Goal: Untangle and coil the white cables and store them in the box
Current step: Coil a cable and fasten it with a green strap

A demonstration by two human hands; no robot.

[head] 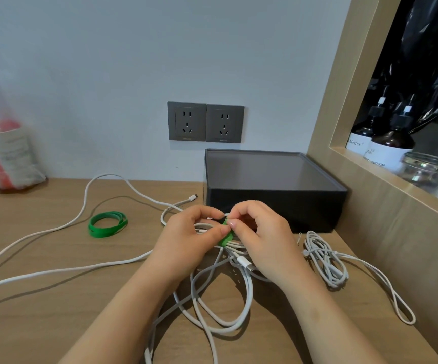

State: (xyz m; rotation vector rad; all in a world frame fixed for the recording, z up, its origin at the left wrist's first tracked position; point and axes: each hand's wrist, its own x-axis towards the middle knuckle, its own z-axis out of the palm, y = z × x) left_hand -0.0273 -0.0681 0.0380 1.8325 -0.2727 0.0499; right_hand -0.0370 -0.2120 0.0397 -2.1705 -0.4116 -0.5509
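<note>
A coiled white cable (220, 306) hangs in loops below my two hands, just above the wooden desk. A green strap (225, 239) wraps its gathered strands. My left hand (186, 240) pinches the strap and the bundle from the left. My right hand (262, 240) pinches the strap's end from the right. The black box (273, 190) stands right behind my hands with its lid on. A long loose white cable (81, 208) trails over the desk to the left. Another bundled white cable (325, 258) lies to the right of my right hand.
A roll of green straps (107, 224) lies on the desk at left. A plastic bag (5, 156) stands at the far left. Two wall sockets (206, 122) sit above the box. A wooden shelf frame (370, 177) on the right holds bottles (386, 145) and a glass jar (428, 172).
</note>
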